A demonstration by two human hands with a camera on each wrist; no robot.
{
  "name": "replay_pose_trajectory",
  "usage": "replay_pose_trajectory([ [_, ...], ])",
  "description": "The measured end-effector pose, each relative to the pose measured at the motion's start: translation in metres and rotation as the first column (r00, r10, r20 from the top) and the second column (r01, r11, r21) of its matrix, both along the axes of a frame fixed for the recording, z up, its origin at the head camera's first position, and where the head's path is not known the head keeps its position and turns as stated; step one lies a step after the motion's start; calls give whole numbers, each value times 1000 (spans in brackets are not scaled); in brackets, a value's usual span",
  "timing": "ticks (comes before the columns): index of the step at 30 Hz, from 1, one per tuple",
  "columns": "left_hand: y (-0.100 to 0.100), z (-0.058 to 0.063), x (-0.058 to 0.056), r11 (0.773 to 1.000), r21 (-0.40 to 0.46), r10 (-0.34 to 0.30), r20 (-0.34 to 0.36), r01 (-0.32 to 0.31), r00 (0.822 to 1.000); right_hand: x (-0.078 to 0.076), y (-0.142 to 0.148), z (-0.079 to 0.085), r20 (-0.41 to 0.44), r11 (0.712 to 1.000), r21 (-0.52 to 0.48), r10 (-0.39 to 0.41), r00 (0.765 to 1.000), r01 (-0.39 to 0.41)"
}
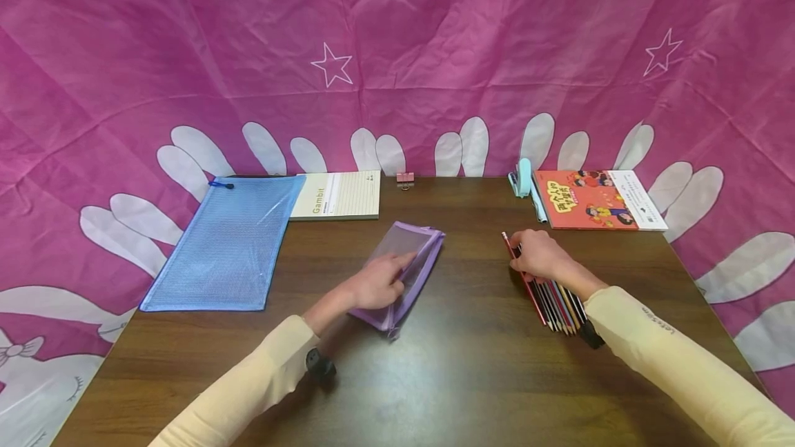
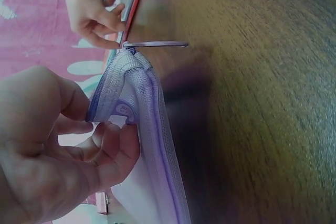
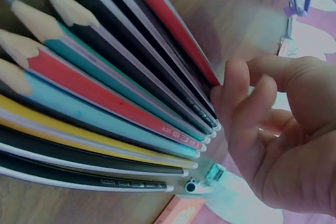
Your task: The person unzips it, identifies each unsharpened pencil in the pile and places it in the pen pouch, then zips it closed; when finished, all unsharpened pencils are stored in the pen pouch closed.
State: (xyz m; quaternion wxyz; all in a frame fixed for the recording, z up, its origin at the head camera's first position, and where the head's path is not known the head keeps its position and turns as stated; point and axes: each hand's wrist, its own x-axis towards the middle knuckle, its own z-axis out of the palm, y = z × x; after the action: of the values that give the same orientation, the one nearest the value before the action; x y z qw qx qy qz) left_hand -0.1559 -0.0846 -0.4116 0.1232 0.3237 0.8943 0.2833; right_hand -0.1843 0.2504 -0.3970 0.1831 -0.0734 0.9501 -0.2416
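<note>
A purple mesh zipper pouch (image 1: 428,264) lies aslant near the middle of the table. My left hand (image 1: 377,283) is over it, and the left wrist view shows thumb and fingers pinching the open zipper edge (image 2: 103,90). The zipper pull (image 2: 157,44) sticks out at one end of the pouch. Farther right, my right hand (image 1: 542,254) pinches a red pencil (image 3: 176,19) near its blunt end. Several other pencils (image 3: 105,95) lie side by side next to it, black, teal, red, light blue and yellow, their sharpened points toward me.
A blue mesh zipper bag (image 1: 217,254) lies at left, overlapping a Gambit notebook (image 1: 348,195). A pink binder clip (image 1: 405,178) sits at the back edge. A mint stapler (image 1: 523,178), a light blue pen-like item (image 1: 538,208) and an orange book (image 1: 596,202) are at back right.
</note>
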Motion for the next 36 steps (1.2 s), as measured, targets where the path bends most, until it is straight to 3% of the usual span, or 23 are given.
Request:
replay_pose_trajectory([
  [8, 1, -2, 1, 1000, 18, 16, -22, -16, 1000, -5, -9, -4, -55, 984, 178, 35, 998, -25],
  [19, 3, -4, 3, 998, 17, 54, -12, -53, 998, -8, -13, -6, -28, 980, 199, 9, 1000, -3],
  [25, 3, -2, 3, 997, 23, 75, 5, -76, 997, -5, -9, -3, -42, 996, 81, -24, 999, 28],
  [30, 3, -1, 2, 996, 23, 87, -12, -87, 996, -2, -10, 0, -48, 993, -90, -75, 996, 70],
  [33, 3, 0, 2, 994, 34, 108, -9, -107, 994, -1, -16, 1, 2, 967, -219, -132, 991, 129],
  [36, 3, 1, 2, 990, 49, 133, 6, -133, 991, 0, -25, 2, 68, 917, -346, -188, 980, 200],
])
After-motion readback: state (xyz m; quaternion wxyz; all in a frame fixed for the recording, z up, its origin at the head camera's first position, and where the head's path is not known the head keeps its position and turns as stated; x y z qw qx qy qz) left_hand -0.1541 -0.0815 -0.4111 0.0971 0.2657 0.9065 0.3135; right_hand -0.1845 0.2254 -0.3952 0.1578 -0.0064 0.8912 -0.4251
